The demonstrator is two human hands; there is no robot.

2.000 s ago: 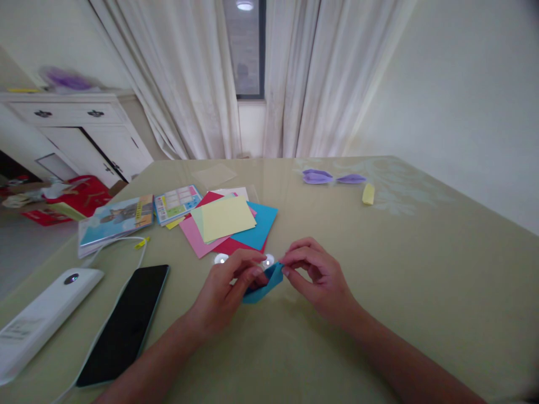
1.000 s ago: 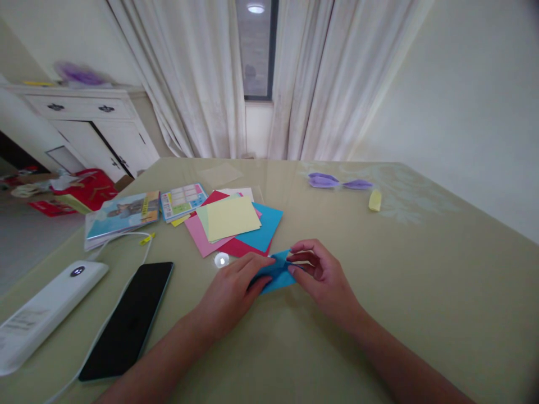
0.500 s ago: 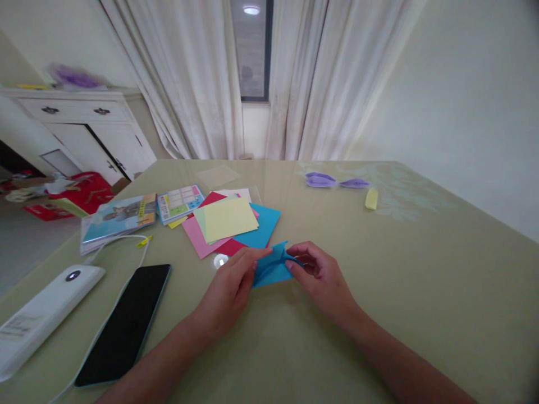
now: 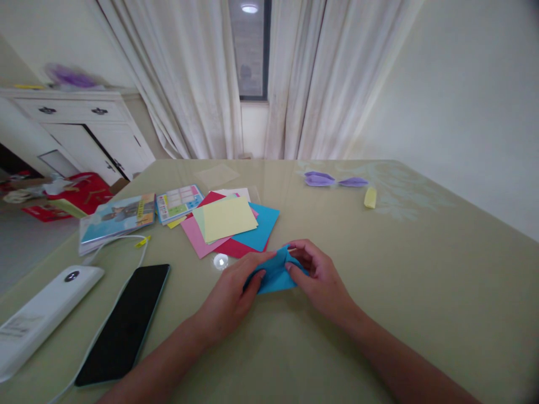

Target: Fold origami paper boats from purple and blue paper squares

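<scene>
A folded sheet of blue paper (image 4: 275, 276) is held between my two hands, low over the table. My left hand (image 4: 236, 289) grips its left end, thumb on the near side and fingers over the top edge. At the right end, my right hand (image 4: 318, 272) pinches the paper between thumb and curled fingers. A crease with a raised fold runs up the middle of the paper. Just beyond lies a fanned pile of coloured paper, with a pale yellow sheet (image 4: 229, 219) on top and a blue sheet (image 4: 263, 221) at its right.
A black phone (image 4: 126, 325), a white device (image 4: 46, 320) and a white cable (image 4: 115, 303) lie at the left. Behind them are booklets (image 4: 120, 219). Folded purple paper pieces (image 4: 320, 179) and a small yellow piece (image 4: 370, 198) lie at the far right.
My left thumb has come up onto the near face of the blue paper. The paper has shifted slightly nearer to me, and its upper edge is folded lower.
</scene>
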